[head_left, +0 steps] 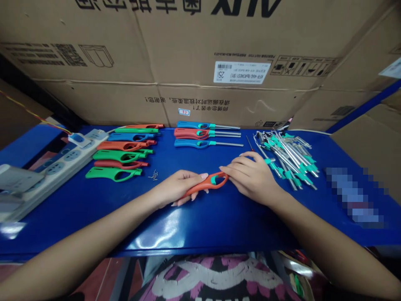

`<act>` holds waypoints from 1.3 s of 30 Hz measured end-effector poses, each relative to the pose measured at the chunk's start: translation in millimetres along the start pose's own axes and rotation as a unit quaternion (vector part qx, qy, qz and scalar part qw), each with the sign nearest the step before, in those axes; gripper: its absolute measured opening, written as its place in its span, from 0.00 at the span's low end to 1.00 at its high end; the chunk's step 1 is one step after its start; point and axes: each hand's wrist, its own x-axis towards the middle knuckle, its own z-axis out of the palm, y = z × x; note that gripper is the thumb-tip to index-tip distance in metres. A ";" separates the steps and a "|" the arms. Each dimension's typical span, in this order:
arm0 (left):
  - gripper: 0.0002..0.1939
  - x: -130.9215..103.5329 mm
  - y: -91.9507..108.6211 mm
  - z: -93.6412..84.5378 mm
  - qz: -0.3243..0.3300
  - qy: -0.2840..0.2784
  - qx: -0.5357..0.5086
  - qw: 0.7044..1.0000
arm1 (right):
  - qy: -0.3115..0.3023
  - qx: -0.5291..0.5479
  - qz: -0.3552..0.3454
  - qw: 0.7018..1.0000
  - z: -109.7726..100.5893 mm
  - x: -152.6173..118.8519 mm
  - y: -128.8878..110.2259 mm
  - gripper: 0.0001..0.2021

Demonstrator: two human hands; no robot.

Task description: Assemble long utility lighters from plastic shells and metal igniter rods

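An orange gas lighter [210, 184] with a teal trigger is held level above the blue table. My left hand [185, 186] is closed round its handle end, thumb on top. The fingers of my right hand [250, 177] close over the lighter's front end, hiding whatever sticks out there. Right of my right hand lies a pile of metal lighter tubes [290, 156] with teal parts and wires. A thin screwdriver [251, 144] with a red part lies just behind that hand. Several small screws [153, 174] rest left of my left hand.
Several empty lighter shells [114, 156] in green, orange, red and blue lie stacked at the left. Lighters with metal tubes [206, 133] line up at the back before a large cardboard box [188, 62]. A power strip [56, 167] runs along the table's left side.
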 end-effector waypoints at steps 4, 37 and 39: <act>0.19 -5.0 -6.8 5.9 0.225 0.106 0.312 0.917 | -0.015 -0.024 -0.014 0.999 5.8 -1.5 -3.8 0.12; 0.18 -2.6 -12.2 -5.8 0.259 0.083 0.527 0.806 | -0.080 0.057 -0.031 0.995 16.5 -2.6 5.4 0.25; 0.18 -3.3 -11.6 -6.6 0.257 0.083 0.519 0.811 | -0.075 0.066 -0.036 0.994 17.1 -2.1 4.6 0.23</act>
